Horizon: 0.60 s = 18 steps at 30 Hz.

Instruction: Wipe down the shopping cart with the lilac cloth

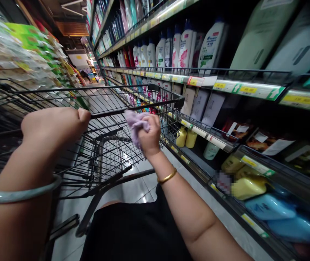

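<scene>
A black wire shopping cart (111,145) stands in front of me. My left hand (55,125), at the left, is closed in a fist at the cart's top rail; its fingers wrap round the dark bar there. A pale green bangle (19,194) circles that wrist. Nearer the middle, my right hand (149,135) grips a crumpled light purple cloth (135,127) in front of the cart's wire side. A gold bangle (167,176) sits on the right wrist. No goods show inside the visible part of the basket.
Shelves of bottles line the right side, with a white shampoo bottle (211,47), large pale green bottles and a price rail (248,89). Yellow and blue bottles (270,207) lie lower down. Packaged goods (32,47) are stacked at the left. A tiled aisle runs ahead.
</scene>
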{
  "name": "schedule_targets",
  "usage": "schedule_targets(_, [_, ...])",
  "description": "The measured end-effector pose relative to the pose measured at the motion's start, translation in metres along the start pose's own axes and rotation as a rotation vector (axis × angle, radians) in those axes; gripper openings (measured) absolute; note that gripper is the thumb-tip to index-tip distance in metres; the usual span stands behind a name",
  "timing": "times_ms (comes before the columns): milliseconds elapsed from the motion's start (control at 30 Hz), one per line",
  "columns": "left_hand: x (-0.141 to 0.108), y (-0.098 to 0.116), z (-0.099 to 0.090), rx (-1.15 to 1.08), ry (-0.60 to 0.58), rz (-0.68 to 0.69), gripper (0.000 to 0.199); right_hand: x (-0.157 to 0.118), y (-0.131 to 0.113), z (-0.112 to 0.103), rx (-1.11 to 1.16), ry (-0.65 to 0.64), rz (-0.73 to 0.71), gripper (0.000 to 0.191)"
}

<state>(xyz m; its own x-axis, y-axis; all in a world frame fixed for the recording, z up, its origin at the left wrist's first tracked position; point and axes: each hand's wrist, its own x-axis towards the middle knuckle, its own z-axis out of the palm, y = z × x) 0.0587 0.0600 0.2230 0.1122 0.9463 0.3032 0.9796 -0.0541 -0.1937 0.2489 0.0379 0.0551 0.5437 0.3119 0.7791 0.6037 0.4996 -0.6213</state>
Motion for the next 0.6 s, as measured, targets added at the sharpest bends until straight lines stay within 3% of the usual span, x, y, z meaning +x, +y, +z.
schedule_targets(100, [-0.001,0.001,0.0,0.086,-0.032,-0.018,0.075,-0.01,-0.013,0.009,0.054,-0.216,-0.072,0.017])
schedule_targets(167, [-0.002,0.002,-0.001,0.072,-0.02,-0.006,0.075,-0.006,-0.01,0.007,0.086,-0.163,-0.008,0.017])
schedule_targets(267, [-0.003,0.002,-0.002,0.056,-0.007,-0.007,0.073,0.006,0.003,-0.001,0.044,0.034,0.138,0.016])
schedule_targets(333, [-0.004,0.002,-0.004,0.052,-0.034,-0.01,0.072,0.008,0.004,-0.003,0.009,0.058,0.185,0.015])
schedule_targets(500, [-0.006,0.004,-0.01,0.062,-0.083,-0.041,0.073,-0.017,-0.021,0.009,0.022,-0.257,0.071,0.014])
schedule_targets(600, [-0.007,0.007,-0.012,0.098,-0.09,-0.036,0.073,-0.017,-0.022,0.007,0.037,-0.31,-0.011,0.017])
